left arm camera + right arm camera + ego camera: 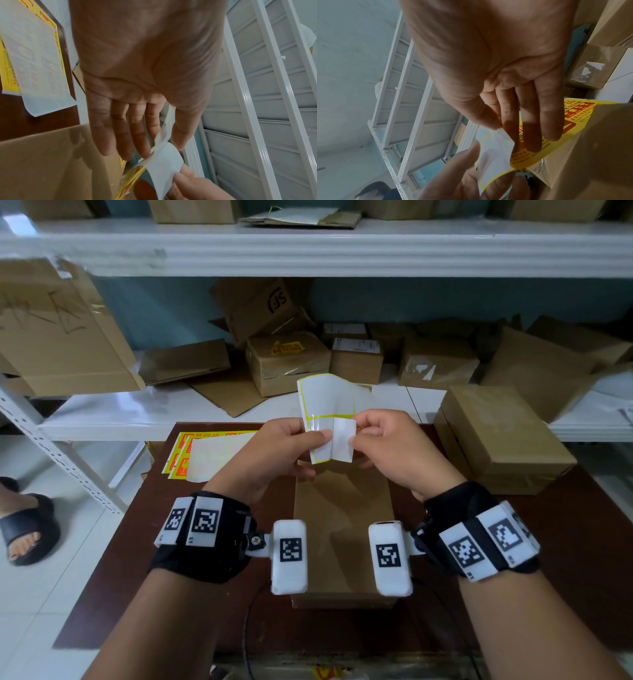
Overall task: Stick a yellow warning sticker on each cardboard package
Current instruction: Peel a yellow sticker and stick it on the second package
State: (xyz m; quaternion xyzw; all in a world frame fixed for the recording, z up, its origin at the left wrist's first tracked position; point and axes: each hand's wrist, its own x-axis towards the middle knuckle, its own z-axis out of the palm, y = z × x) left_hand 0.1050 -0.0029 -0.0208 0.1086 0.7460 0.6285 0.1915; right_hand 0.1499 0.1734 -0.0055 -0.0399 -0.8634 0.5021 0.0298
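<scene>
Above a flat cardboard package [342,529] on the brown table, both hands work a sticker sheet. My left hand [308,440] pinches the white backing sheet [325,398], which curls upward with yellow outlines on it. My right hand [363,440] pinches a corner of a yellow warning sticker [343,440] partly peeled from that backing, white side toward the head camera. The sticker's yellow and red printed face [556,128] shows in the right wrist view, under the right hand's fingers [532,121]. In the left wrist view the sticker [164,162] bends away from the backing.
More yellow sticker sheets [212,453] lie at the table's far left. A thicker cardboard box [500,440] sits at the table's right. White shelving [239,412] behind holds several cardboard boxes, one bearing a yellow sticker [287,348]. A sandalled foot [24,525] stands on the floor at left.
</scene>
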